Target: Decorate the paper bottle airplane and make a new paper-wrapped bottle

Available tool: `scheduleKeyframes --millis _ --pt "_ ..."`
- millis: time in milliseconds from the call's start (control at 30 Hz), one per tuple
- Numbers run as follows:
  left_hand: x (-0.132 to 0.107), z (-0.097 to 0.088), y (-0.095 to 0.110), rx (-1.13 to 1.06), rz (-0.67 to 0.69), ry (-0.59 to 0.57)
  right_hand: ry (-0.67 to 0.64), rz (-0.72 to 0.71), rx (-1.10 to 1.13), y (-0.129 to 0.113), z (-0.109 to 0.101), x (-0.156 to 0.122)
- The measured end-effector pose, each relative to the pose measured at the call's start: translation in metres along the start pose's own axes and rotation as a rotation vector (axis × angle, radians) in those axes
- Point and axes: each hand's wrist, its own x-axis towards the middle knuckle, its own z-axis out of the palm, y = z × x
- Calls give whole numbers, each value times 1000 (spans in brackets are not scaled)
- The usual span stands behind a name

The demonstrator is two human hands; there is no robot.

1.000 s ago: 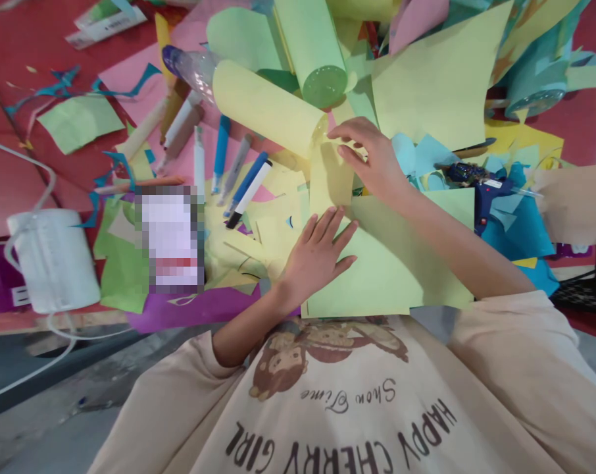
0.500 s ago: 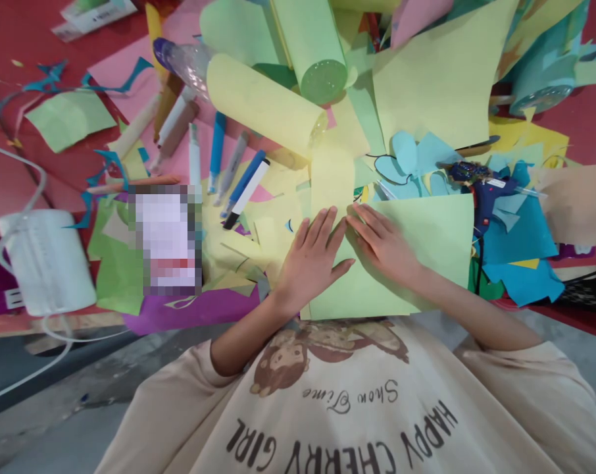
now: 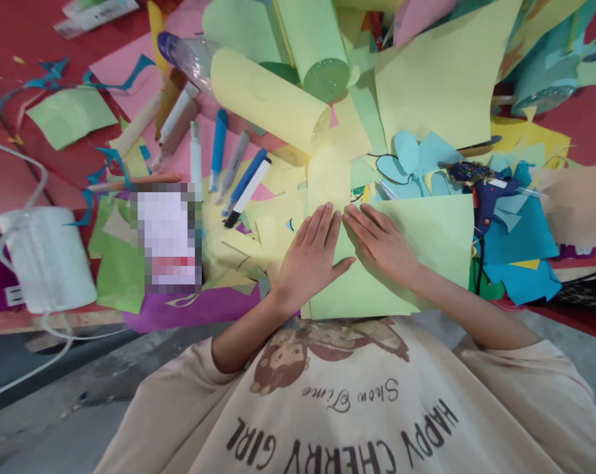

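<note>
A light green sheet of paper lies in front of me on the paper-strewn table. My left hand rests flat on its left part, fingers stretched out and together. My right hand lies flat beside it on the same sheet, fingers extended toward the sheet's upper left corner. The fingertips of both hands nearly meet. A pale yellow strip of paper lies just beyond the fingertips. Neither hand holds anything.
Yellow and green paper rolls lie behind. Several markers lie at left of centre. A blue glue gun sits at right amid blue scraps. A white spool stands at far left. Another person's sleeve shows at right.
A second ago my right hand was reaching to the yellow roll's end; it has come back down flat onto the green sheet beside my left hand, which stayed put.
</note>
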Motion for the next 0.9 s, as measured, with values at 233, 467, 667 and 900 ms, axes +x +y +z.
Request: scheduleKeyframes --millis 233,467,667,900 --pt "6 -7 -20 -168 21 119 6 -8 -65 0 2 -1" --pt "14 -45 -90 -107 -645 367 37 -24 -73 1 3 -2" --pt "12 -41 -95 -75 -698 348 37 -38 -48 1 2 -2" --pt "8 -47 -100 -73 -631 302 51 -33 2 1 4 -1"
